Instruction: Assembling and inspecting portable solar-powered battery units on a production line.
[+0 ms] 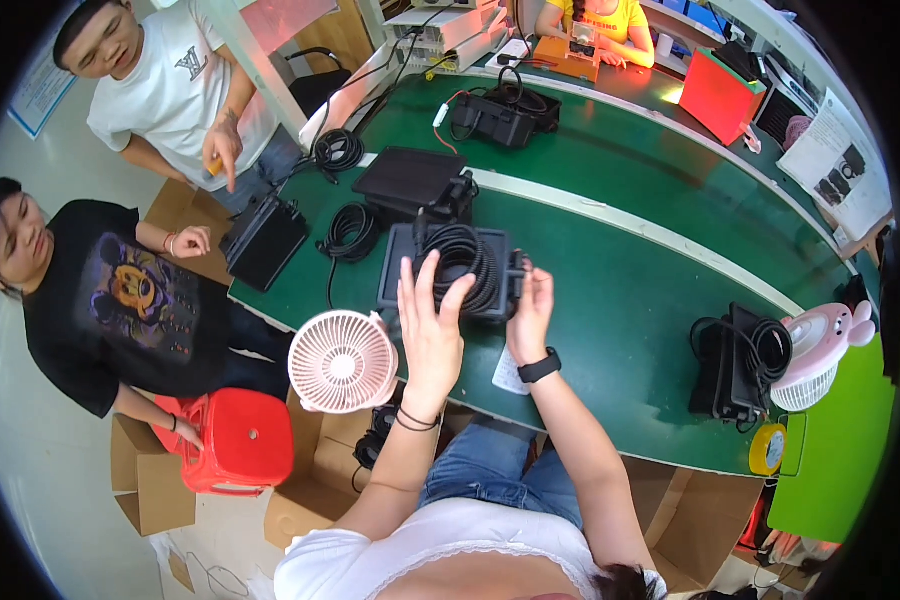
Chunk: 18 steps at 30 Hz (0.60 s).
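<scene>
In front of me on the green table lies a black box (393, 272) with a flat, tray-like top. A coil of black cable (482, 280) rests on it. My left hand (432, 325) lies over the coil's near left side, its fingers stretched and thumb apart, touching the cable. Closed against the box's right side, by its latch-like fittings, is my right hand (532, 315); its fingertips are partly hidden. A dark watch is on that wrist. Just left of my left hand stands a pink round fan (343, 362).
Similar black boxes stand behind (410, 180), at the far side (500, 115), and at left (266, 240). A cable coil (350, 232) lies nearby. Yellow tape (767, 449) and a pink fan (810, 350) are at right. Two people stand left, near a red stool (245, 440).
</scene>
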Each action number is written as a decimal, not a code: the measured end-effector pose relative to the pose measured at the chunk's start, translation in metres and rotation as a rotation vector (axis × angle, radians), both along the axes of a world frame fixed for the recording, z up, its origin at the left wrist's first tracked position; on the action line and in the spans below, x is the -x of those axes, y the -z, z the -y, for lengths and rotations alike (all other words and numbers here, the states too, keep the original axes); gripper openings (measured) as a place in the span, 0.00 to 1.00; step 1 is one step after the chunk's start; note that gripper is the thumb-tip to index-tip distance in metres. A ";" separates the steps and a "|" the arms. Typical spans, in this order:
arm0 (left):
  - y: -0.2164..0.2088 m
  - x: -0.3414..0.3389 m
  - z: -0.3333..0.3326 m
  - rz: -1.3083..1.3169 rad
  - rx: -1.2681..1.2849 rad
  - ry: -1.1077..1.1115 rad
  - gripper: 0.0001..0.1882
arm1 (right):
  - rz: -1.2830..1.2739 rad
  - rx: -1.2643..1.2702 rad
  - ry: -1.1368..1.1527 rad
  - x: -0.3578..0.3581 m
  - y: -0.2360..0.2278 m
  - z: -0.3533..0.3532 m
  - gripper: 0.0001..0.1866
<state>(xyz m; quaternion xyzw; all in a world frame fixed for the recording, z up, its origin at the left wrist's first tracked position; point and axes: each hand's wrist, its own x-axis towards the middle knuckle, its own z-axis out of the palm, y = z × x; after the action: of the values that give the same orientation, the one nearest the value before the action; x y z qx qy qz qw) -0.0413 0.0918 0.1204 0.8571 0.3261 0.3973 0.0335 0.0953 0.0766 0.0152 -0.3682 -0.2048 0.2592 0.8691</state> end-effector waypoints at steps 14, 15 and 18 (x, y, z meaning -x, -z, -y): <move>0.036 -0.019 -0.017 0.080 -0.148 -0.071 0.38 | 0.947 0.528 0.308 -0.190 -0.010 -0.164 0.27; 0.031 -0.020 -0.016 0.029 -0.129 -0.081 0.37 | 0.974 0.551 0.373 -0.195 -0.009 -0.188 0.31; 0.029 -0.022 -0.015 -0.010 -0.118 -0.107 0.34 | 1.003 0.630 0.430 -0.205 -0.026 -0.235 0.38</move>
<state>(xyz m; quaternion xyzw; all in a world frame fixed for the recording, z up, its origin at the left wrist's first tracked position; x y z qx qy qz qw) -0.0189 0.1066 0.0909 0.8409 0.3475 0.4129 -0.0399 0.3000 0.3121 0.0410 -0.7162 -0.4229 -0.0776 0.5497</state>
